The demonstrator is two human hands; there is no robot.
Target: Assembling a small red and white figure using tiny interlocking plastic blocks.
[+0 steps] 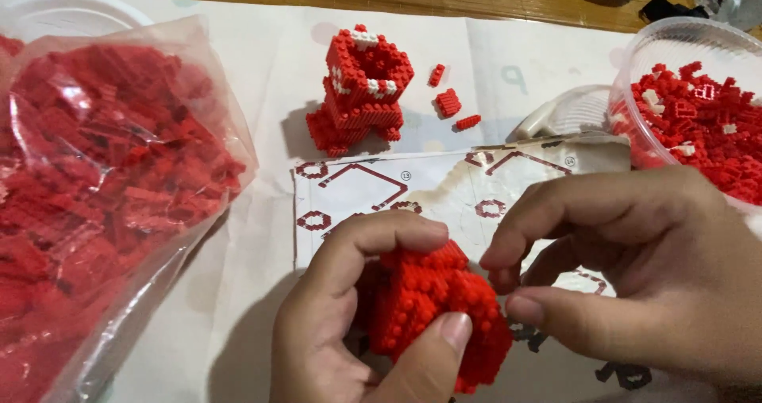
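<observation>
Left hand (357,324) has a firm grip on the red brick assembly (432,312): thumb across its near face, forefinger curled over the top, so the piece sits low centre, held off the sheet. Right hand (627,276) is just beside it on the right, thumb and forefinger pinched nearly closed right at the assembly's upper right edge; can't tell if a small piece sits between them. Under both hands: instruction sheet (373,185) with red hexagon diagrams. Beyond the grip, further up the table, a red and white brick model (361,94) stands upright, three loose red bricks (448,101) just right of it. Clear bag of red bricks (103,189) well left of the grip; clear plastic bowl of red bricks (698,117) above the right hand.
</observation>
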